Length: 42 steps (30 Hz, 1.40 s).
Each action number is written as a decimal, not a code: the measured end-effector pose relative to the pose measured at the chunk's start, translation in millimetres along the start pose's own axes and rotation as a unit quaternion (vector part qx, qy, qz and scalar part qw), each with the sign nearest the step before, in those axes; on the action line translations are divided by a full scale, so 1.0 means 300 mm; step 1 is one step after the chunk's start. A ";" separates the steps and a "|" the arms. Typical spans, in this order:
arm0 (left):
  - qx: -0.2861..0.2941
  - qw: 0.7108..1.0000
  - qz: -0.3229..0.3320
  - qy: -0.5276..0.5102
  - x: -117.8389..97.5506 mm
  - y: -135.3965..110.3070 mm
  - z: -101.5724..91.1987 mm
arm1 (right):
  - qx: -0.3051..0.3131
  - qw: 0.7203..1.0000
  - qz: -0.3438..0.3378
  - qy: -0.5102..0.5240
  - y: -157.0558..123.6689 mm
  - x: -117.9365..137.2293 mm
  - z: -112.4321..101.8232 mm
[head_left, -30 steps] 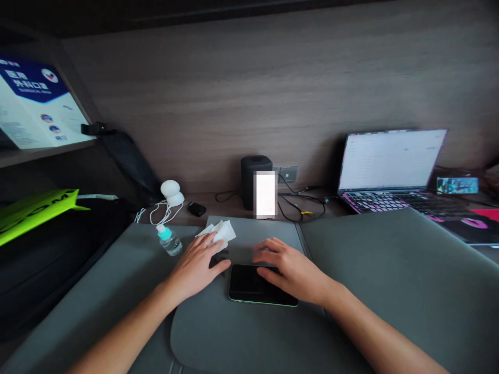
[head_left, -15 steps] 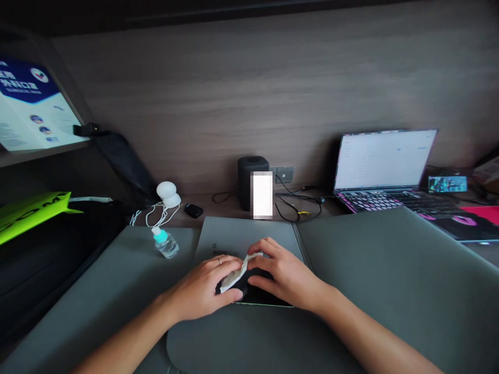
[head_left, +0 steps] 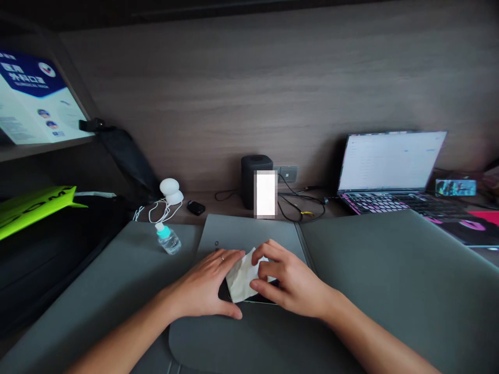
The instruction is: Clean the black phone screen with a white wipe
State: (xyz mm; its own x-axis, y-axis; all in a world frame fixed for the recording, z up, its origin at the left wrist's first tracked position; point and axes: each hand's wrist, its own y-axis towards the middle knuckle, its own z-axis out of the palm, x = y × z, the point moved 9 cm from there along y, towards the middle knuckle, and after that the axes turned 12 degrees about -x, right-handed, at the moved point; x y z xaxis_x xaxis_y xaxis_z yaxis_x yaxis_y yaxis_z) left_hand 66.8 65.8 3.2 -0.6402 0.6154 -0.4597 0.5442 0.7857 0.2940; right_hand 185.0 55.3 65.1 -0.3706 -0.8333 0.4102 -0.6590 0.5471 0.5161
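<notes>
Spreading left hand (head_left: 202,284) beside the phone (head_left: 258,297), lower centre of the frame; curling right hand (head_left: 294,283) on the tissue (head_left: 241,279) over it, cannot tell if pinching. Might skid the phone by pressing sideways, or tear tissue by dragging hard.

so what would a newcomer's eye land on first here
Probably the white tissue at front centre, lying over a dark phone between the left hand and the curled right hand. Next might come the bright laptop screen at the back right, then the neon-green item at the far left.
</notes>
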 end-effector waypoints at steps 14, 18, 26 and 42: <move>-0.017 0.999 -0.033 -0.017 0.004 0.001 -0.018 | 0.127 0.989 0.034 -0.066 -0.035 -0.063 0.079; -0.012 0.999 -0.029 -0.021 -0.009 0.006 -0.019 | 0.125 0.988 0.054 -0.073 -0.037 -0.076 0.083; 0.008 0.999 -0.032 -0.021 -0.011 0.009 -0.017 | 0.145 0.984 0.096 -0.048 -0.060 -0.114 0.063; -0.009 0.997 -0.068 -0.036 0.014 0.011 -0.016 | 0.145 0.983 0.114 -0.002 -0.056 -0.113 0.085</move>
State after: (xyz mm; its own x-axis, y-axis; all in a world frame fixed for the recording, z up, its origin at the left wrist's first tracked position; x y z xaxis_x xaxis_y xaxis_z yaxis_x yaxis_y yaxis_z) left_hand 63.3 71.5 6.3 -0.6662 0.4984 -0.5548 0.4455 0.8626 0.2398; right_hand 192.1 72.3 23.4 -0.5320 -0.6921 0.4878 -0.7169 0.6748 0.1755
